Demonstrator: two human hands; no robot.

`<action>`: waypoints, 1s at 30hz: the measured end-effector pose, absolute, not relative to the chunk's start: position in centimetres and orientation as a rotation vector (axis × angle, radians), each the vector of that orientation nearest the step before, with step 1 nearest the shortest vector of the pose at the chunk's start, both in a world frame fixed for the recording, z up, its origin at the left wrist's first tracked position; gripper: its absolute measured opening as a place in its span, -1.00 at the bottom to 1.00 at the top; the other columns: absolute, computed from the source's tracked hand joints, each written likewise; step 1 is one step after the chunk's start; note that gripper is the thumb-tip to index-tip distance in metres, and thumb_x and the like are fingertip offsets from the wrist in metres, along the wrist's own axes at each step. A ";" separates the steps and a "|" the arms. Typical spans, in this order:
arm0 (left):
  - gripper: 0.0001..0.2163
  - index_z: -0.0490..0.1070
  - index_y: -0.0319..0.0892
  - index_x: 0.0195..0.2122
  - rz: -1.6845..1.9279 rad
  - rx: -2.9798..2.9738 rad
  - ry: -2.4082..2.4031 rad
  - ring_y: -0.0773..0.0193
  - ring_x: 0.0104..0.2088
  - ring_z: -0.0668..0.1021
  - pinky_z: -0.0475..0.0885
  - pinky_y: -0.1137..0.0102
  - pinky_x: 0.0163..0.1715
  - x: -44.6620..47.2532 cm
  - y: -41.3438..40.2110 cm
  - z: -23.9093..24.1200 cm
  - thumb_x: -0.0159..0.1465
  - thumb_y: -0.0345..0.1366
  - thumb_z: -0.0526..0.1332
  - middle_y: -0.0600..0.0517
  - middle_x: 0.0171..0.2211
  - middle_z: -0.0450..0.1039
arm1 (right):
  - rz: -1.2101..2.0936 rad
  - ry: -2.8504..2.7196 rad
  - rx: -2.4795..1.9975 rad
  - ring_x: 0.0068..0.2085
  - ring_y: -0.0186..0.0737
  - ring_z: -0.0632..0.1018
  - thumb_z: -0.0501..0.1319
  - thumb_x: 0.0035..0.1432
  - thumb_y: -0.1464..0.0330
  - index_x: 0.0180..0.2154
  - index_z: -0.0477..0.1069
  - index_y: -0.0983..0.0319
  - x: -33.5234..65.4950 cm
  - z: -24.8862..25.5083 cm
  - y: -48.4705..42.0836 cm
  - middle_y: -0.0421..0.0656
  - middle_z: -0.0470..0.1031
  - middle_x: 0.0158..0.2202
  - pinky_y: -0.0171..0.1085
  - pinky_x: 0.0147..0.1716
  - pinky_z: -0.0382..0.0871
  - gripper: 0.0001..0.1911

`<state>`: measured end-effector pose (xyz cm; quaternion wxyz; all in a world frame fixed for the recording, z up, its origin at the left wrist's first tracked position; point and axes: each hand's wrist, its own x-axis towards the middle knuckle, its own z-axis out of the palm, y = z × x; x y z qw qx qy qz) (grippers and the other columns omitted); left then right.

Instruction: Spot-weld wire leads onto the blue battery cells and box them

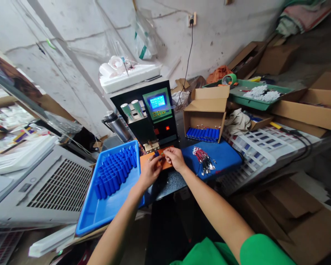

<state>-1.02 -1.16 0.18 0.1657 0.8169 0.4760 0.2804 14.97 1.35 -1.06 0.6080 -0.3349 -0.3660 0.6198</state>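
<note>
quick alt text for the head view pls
Someone's left hand and right hand work close together over an orange block before a black machine with a lit screen. Blue cylinders stand in a blue tray to the left; red and black wires lie to the right.

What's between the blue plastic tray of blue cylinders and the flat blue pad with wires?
In the head view, a flat orange block lies between them, with the left hand and right hand over it, and dark speckled tabletop.

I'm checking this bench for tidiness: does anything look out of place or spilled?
Nothing looks spilled around the left hand and right hand. Odd, though: a white foam slab holding loose items sits atop the black machine, an untidy-looking storage spot.
</note>
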 end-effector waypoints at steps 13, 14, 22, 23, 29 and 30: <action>-0.74 0.42 -0.15 -0.09 0.964 1.880 1.422 0.24 -0.31 0.55 0.45 0.38 -0.29 -0.7 -1.5 0.6 0.23 -0.19 0.18 0.02 -0.33 0.50 | 1.465 -0.786 -0.748 -0.67 -0.48 0.19 0.34 -0.11 0.17 -0.51 0.30 0.23 14.8 -1.3 1.9 -0.35 0.21 -0.68 -0.45 -0.72 0.02 -0.68; -0.74 0.42 -0.17 -0.13 0.980 1.814 1.423 0.22 -0.33 0.56 0.46 0.37 -0.31 -0.7 -1.4 0.8 0.23 -0.14 0.18 0.01 -0.34 0.52 | 1.467 -0.783 -0.745 -0.67 -0.48 0.19 0.34 -0.11 0.17 -0.51 0.30 0.24 14.8 -1.3 2.0 -0.36 0.20 -0.68 -0.46 -0.72 0.01 -0.68; -0.77 0.40 -0.21 -0.38 1.033 1.899 1.458 0.26 -0.41 0.49 0.39 0.40 -0.38 -0.3 0.5 1.6 0.19 -0.12 0.21 0.05 -0.46 0.46 | 1.450 -0.794 -0.753 -0.67 -0.49 0.19 0.33 -0.11 0.19 -0.50 0.33 0.25 14.6 -1.4 2.1 -0.36 0.19 -0.69 -0.46 -0.72 0.03 -0.71; -0.78 0.40 -0.21 -0.36 1.031 1.895 1.449 0.25 -0.40 0.50 0.40 0.39 -0.36 -0.1 0.7 1.5 0.19 -0.13 0.21 0.04 -0.45 0.46 | 1.449 -0.798 -0.757 -0.67 -0.49 0.19 0.33 -0.11 0.19 -0.49 0.33 0.25 14.6 -1.4 2.1 -0.37 0.18 -0.69 -0.45 -0.72 0.03 -0.71; -0.81 0.40 -0.17 -0.23 1.023 1.872 1.427 0.24 -0.35 0.52 0.42 0.36 -0.28 0.1 0.8 -0.1 0.23 -0.17 0.18 0.04 -0.37 0.49 | 1.420 -0.825 -0.803 -0.67 -0.47 0.20 0.31 -0.11 0.19 -0.50 0.32 0.24 14.5 -1.2 2.1 -0.36 0.18 -0.69 -0.44 -0.72 0.02 -0.72; -0.81 0.40 -0.15 -0.21 1.016 1.881 1.437 0.24 -0.34 0.52 0.42 0.36 -0.27 0.0 0.8 -0.4 0.24 -0.18 0.17 0.04 -0.36 0.49 | 1.414 -0.830 -0.810 -0.68 -0.47 0.20 0.30 -0.11 0.19 -0.50 0.32 0.24 14.5 -1.2 2.1 -0.36 0.18 -0.70 -0.44 -0.72 0.02 -0.73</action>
